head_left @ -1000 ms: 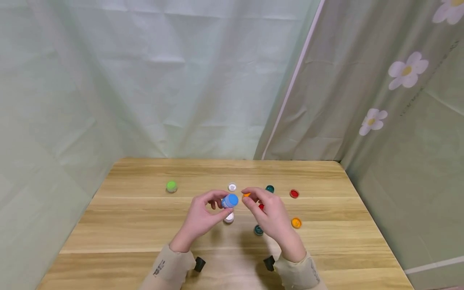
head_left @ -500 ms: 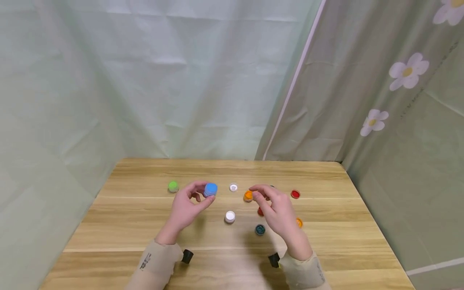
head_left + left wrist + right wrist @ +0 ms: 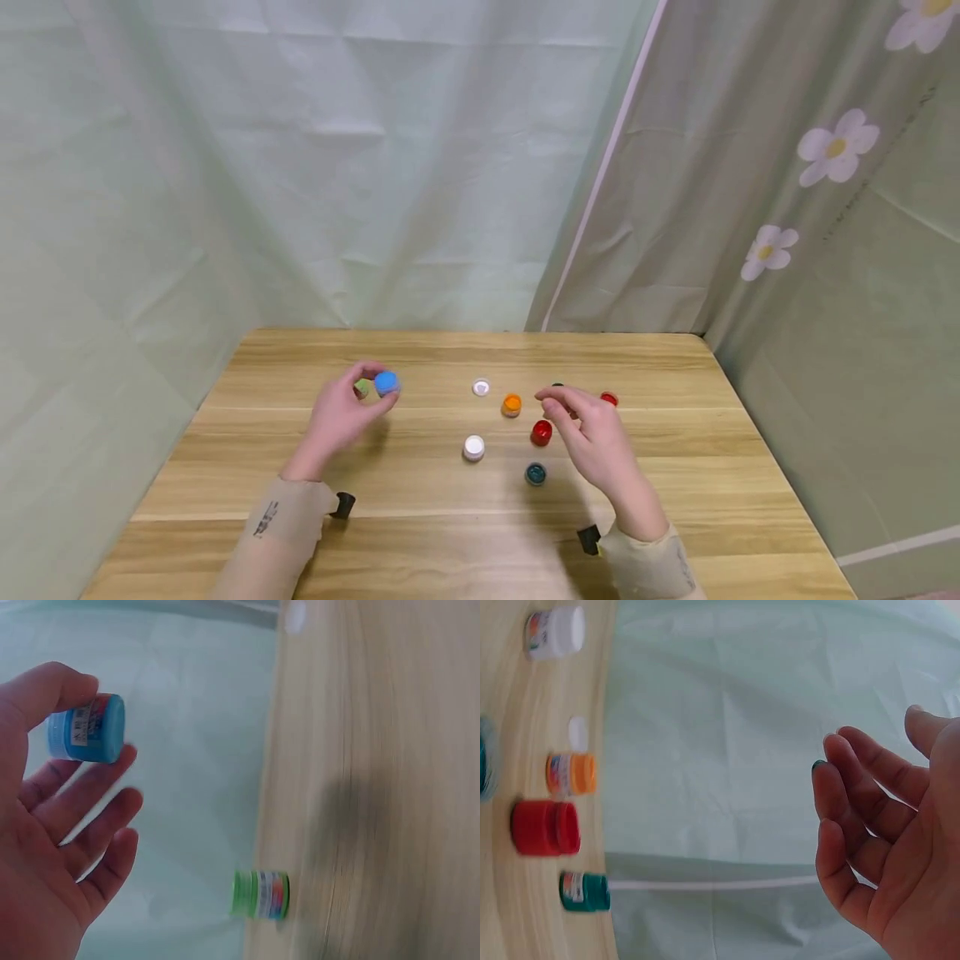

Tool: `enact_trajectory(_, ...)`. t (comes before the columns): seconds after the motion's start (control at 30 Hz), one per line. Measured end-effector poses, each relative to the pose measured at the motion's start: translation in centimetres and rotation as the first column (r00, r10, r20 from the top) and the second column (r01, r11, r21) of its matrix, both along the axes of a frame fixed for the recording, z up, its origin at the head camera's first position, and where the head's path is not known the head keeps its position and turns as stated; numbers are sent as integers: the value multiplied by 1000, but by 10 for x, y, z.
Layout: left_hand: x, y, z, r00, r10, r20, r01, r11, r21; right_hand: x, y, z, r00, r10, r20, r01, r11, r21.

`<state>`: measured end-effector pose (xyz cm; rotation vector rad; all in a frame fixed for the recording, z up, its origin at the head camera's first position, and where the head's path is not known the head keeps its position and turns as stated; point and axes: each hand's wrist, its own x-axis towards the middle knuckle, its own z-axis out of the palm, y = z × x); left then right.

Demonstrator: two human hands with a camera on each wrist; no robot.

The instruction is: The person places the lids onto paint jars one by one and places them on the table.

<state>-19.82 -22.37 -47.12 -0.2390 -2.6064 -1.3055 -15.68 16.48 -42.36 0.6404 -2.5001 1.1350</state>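
In the head view my left hand (image 3: 335, 419) holds a small blue paint jar (image 3: 387, 383) above the left part of the table. Its thumb and fingers pinch the jar, which has its lid on and a printed label, as the left wrist view shows. A green paint jar (image 3: 260, 895) stands on the table close by, partly hidden behind this hand in the head view. My right hand (image 3: 594, 437) hovers over the right side, fingers loosely bent and holding nothing. A dark green spot (image 3: 819, 763) marks one of its fingertips. Nearest to it are an uncapped red jar (image 3: 542, 433) and an orange jar (image 3: 512, 406).
On the wooden table (image 3: 420, 533) stand a white jar (image 3: 473, 448) and a dark green jar (image 3: 585, 892). A white lid (image 3: 481, 387), a red lid (image 3: 610, 398) and a round piece with dark teal paint (image 3: 536, 474) lie around. Curtains (image 3: 360, 167) hang behind.
My left hand has carried the blue jar leftward from the middle to beside the green jar. The right hand has drifted right, uncovering the orange and red jars and hiding the orange lid.
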Motion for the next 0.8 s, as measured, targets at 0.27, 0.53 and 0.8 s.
enact_trajectory(0.27,-22,-19,-10,1000,-1,3,2,995,-101,2,16,-10,999,-24,23,23,999,44)
enact_trajectory(0.53,-36,-20,-21,1000,13,22,-8,972,-237,6,25,-18,999,-36,22,34,997,67)
enact_trajectory(0.8,-44,-23,-23,998,46,35,-31,940,-341,6,23,-21,1000,-12,29,10,997,82)
